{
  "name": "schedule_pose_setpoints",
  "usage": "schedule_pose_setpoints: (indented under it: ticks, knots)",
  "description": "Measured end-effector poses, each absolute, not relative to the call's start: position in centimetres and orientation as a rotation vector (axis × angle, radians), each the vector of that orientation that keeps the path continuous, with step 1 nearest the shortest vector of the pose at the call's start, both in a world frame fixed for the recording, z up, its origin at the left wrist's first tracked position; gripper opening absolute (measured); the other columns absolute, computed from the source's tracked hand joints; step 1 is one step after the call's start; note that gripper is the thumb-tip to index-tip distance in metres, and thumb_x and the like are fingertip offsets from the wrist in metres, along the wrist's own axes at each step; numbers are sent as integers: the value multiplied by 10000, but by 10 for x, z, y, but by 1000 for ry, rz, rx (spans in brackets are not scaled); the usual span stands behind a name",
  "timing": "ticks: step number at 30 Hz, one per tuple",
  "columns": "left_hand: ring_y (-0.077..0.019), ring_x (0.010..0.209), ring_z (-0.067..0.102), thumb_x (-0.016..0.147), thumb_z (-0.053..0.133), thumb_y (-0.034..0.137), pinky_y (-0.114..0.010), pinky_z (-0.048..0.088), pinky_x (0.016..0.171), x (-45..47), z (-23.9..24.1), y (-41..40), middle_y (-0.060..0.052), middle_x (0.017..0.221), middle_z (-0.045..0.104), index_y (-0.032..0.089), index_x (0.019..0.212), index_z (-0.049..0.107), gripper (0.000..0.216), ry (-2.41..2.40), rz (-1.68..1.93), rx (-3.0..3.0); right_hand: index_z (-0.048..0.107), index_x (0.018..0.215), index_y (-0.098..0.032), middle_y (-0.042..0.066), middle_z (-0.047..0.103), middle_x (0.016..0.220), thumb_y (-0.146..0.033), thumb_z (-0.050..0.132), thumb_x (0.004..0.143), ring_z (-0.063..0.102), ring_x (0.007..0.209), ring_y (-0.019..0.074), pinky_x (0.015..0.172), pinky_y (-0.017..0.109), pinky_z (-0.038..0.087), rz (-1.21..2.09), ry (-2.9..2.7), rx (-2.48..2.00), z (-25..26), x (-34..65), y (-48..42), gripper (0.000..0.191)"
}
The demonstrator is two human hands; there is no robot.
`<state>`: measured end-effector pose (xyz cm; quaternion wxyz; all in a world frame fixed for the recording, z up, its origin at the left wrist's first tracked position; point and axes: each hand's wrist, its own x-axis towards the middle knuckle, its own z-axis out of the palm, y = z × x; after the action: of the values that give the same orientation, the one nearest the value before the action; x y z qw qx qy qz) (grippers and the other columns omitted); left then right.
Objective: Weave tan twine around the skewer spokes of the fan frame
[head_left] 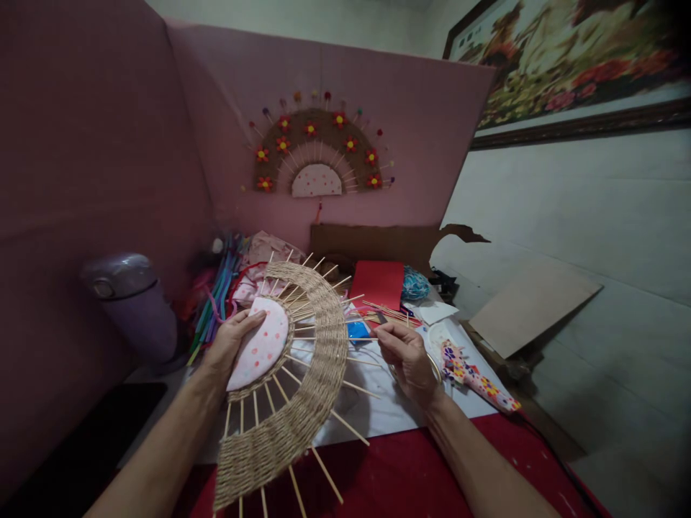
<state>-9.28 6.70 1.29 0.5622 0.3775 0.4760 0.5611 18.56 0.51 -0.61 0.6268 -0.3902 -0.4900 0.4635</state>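
Observation:
A half-round woven fan (327, 316) of twisted brown cord and thin wooden sticks is held tilted over the table. At its centre is a white half-circle pad (264, 342) with pink dots. My left hand (237, 338) grips that pad, thumb on top and fingers hidden behind. Cord runs through the sticks in a wide band, and the stick ends poke out past its outer edge. My right hand (407, 356) is closed in a pinch at the tip of one wooden stick (363, 339) on the fan's right side.
A finished-looking half-round piece (310, 147) with red flowers hangs on the pink board. A lilac tumbler (137, 309) stands left, beside coloured pipe cleaners (219, 288). Behind lie red sheet (378, 284) and blue yarn (414, 283). A flower-patterned glue gun (480, 378) rests at right.

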Motion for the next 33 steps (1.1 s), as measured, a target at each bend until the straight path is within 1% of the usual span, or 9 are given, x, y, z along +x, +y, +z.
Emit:
schedule_pose_setpoints:
  ticks: [3, 7, 10, 14, 19, 23, 29, 31, 33]
  knots:
    - [-88, 392, 543, 578, 722, 184, -154, 404, 361, -93, 12, 67, 12, 550, 636, 128, 752, 603, 218, 1089, 1316, 880, 633, 686, -156, -73, 310, 473, -327, 644, 720, 204, 444, 54, 410, 215, 136, 1128, -1196, -924, -8, 184, 5, 175]
    - [-98, 389, 551, 611, 714, 220, -161, 395, 350, -90, 10, 64, 0, 568, 644, 134, 784, 602, 224, 1092, 1281, 884, 683, 735, -167, -48, 404, 505, -343, 651, 721, 285, 459, 62, 423, 214, 199, 1124, -1346, -980, -10, 178, 2, 180]
    - [-118, 410, 575, 630, 706, 249, -176, 408, 356, -89, 9, 61, -12, 598, 658, 144, 818, 598, 241, 1098, 1270, 887, 695, 739, -180, -48, 411, 489, -349, 651, 724, 302, 462, 69, 437, 218, 226, 1125, -1357, -986, -9, 176, 1, 175]
    - [-114, 396, 565, 626, 703, 222, -177, 415, 352, -90, 7, 63, -3, 574, 645, 140, 788, 592, 212, 1117, 1306, 868, 691, 698, -182, -39, 451, 520, -349, 661, 709, 305, 474, 68, 444, 220, 231, 1097, -1359, -995, -8, 177, 2, 170]
    - [-100, 395, 560, 639, 685, 180, -166, 426, 364, -91, 8, 66, 5, 559, 633, 134, 772, 593, 169, 1132, 1356, 827, 714, 770, -179, -15, 524, 589, -335, 676, 695, 364, 527, 81, 478, 224, 266, 1065, -1432, -988, -8, 179, 2, 177]
    - [-96, 373, 548, 638, 685, 161, -158, 404, 339, -92, 12, 65, 15, 529, 620, 140, 746, 580, 152, 1167, 1370, 782, 698, 760, -180, -26, 490, 552, -362, 653, 718, 348, 504, 81, 471, 228, 259, 1014, -1428, -968, -8, 183, 3, 191]
    - [-97, 373, 549, 616, 686, 140, -159, 414, 348, -95, 17, 65, 10, 520, 625, 128, 727, 595, 144, 1181, 1400, 817, 677, 783, -165, -60, 338, 476, -385, 587, 785, 236, 443, 68, 427, 235, 155, 1012, -1401, -936, -5, 190, 5, 238]
    - [-93, 387, 553, 597, 699, 137, -154, 426, 367, -95, 17, 66, 12, 524, 628, 127, 721, 600, 159, 1172, 1423, 843, 680, 768, -167, -56, 352, 470, -383, 579, 795, 257, 442, 72, 427, 235, 172, 962, -1408, -948, -4, 190, 4, 240]
    - [-88, 395, 552, 576, 713, 141, -148, 424, 372, -94, 17, 67, 15, 524, 627, 127, 714, 603, 178, 1152, 1449, 862, 681, 728, -178, -33, 447, 495, -372, 600, 781, 335, 461, 85, 442, 235, 235, 866, -1447, -980, -4, 189, 2, 217]
